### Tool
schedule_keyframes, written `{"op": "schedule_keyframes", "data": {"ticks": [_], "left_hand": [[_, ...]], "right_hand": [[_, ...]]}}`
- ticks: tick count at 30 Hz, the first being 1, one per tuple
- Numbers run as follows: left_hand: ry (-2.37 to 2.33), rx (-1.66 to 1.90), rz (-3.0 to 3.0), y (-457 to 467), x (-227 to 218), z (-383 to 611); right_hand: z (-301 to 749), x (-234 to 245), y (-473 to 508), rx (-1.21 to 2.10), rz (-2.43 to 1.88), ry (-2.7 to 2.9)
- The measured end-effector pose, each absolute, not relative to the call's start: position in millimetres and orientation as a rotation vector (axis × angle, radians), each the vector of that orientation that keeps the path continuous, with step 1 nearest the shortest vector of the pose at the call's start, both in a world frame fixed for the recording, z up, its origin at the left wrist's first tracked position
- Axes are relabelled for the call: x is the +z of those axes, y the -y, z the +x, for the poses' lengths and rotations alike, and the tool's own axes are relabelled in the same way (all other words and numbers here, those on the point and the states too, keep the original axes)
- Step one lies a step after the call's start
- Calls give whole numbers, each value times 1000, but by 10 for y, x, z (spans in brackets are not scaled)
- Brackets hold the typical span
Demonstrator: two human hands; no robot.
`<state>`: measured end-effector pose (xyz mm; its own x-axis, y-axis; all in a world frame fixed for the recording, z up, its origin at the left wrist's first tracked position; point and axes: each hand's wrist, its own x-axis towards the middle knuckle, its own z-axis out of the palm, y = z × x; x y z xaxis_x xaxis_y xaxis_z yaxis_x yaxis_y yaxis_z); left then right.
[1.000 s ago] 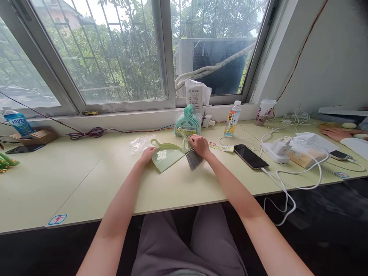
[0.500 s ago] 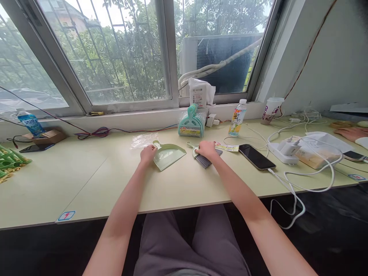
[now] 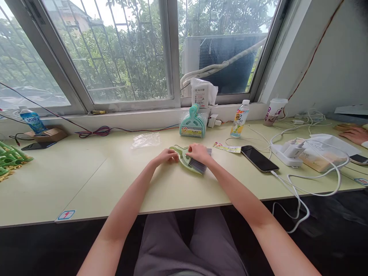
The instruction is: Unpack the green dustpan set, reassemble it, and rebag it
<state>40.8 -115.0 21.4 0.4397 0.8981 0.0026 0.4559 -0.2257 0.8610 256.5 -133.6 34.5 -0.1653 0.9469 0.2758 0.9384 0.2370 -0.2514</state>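
Note:
A small pale-green dustpan lies on the desk with a little brush of grey bristles resting in it. My left hand has its fingers curled onto the dustpan's handle end. My right hand lies on top of the brush, fingers pressed down on it. Behind them stands a pack of several teal dustpan sets in clear wrap. An empty clear plastic bag lies to the left, and a paper label strip to the right.
A black phone on a white cable, a power strip, a drink bottle and a cup sit to the right. Another person's hand rests far right. Green clips lie far left.
My right hand carried the brush from the desk into the dustpan, and my left hand slid the dustpan rightward. The two pieces now lie together.

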Motion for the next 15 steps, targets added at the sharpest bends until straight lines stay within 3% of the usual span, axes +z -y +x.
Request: {"op": "schedule_keyframes", "data": {"ticks": [3, 9, 15], "left_hand": [[-912, 639, 1972, 1236, 252, 520], [-1368, 969, 2582, 1257, 326, 482], [-1168, 739, 3035, 1197, 229, 426]], "right_hand": [[2495, 303, 1373, -13, -1612, 2256], [2680, 231, 1276, 58, -1594, 2224], [2707, 181, 1218, 118, -1483, 2222]]}}
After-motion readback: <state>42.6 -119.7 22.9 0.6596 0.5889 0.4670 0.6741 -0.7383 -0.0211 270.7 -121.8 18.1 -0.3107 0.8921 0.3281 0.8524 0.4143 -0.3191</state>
